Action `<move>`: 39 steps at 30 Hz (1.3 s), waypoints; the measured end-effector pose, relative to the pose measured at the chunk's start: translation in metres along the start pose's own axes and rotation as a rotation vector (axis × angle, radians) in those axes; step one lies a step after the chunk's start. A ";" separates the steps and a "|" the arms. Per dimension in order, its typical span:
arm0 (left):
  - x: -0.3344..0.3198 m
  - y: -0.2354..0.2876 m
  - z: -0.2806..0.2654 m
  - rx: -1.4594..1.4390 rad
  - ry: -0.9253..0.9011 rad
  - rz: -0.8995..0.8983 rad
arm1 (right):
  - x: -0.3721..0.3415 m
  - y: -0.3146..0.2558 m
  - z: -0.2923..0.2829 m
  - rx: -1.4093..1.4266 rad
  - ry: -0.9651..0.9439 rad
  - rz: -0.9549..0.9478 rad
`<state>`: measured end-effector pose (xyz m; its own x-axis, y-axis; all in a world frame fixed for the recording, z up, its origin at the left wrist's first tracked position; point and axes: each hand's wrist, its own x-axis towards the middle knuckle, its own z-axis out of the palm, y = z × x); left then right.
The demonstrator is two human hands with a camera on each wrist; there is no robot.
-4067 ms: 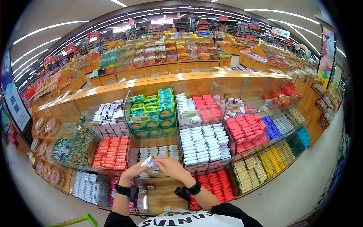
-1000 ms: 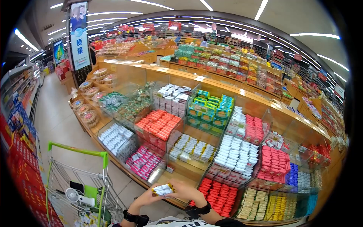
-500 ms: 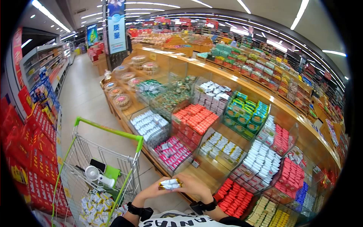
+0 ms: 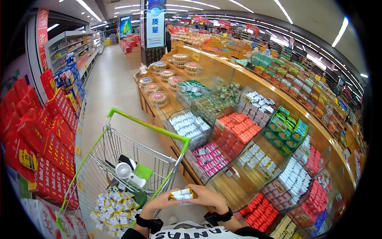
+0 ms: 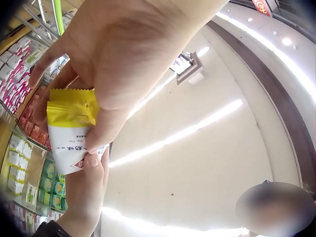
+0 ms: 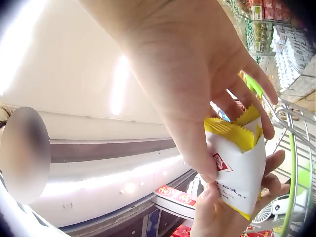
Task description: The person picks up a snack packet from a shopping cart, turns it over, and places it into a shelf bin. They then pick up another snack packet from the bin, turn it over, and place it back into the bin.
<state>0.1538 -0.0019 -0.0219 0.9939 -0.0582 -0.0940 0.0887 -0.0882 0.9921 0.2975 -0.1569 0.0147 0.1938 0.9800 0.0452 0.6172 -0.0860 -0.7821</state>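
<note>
Currently I have the left hand [image 4: 161, 202] and right hand [image 4: 206, 196] jointly pinching white-and-yellow snack packets [image 4: 182, 194], beside the green-handled shopping cart [image 4: 149, 124]. Inside it, a heap of similar packets [image 4: 114, 211] lies near a white handheld fan [image 4: 124, 170]; the wooden display stand [image 4: 234, 188] is to the right.

White packets [image 4: 182, 194] partly behind hands [image 4: 161, 201] [image 4: 207, 196]
</note>
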 end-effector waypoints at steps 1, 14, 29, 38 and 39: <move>-0.006 -0.005 -0.004 -0.032 0.018 0.004 | 0.006 -0.001 0.006 -0.006 -0.001 -0.020; -0.095 -0.030 -0.040 -0.129 0.338 -0.008 | 0.077 -0.055 0.062 -0.128 -0.260 -0.126; -0.185 -0.034 -0.024 -0.032 0.795 -0.147 | 0.146 -0.085 0.123 -0.101 -0.611 -0.488; -0.198 -0.037 -0.011 -0.194 1.251 0.000 | 0.178 -0.098 0.145 0.047 -0.738 -0.516; -0.197 -0.037 -0.009 -0.204 1.287 0.018 | 0.182 -0.088 0.156 0.097 -0.729 -0.511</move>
<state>-0.0444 0.0213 -0.0399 0.3350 0.9410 -0.0476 -0.0298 0.0611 0.9977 0.1594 0.0572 -0.0049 -0.6402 0.7678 0.0223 0.4216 0.3755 -0.8254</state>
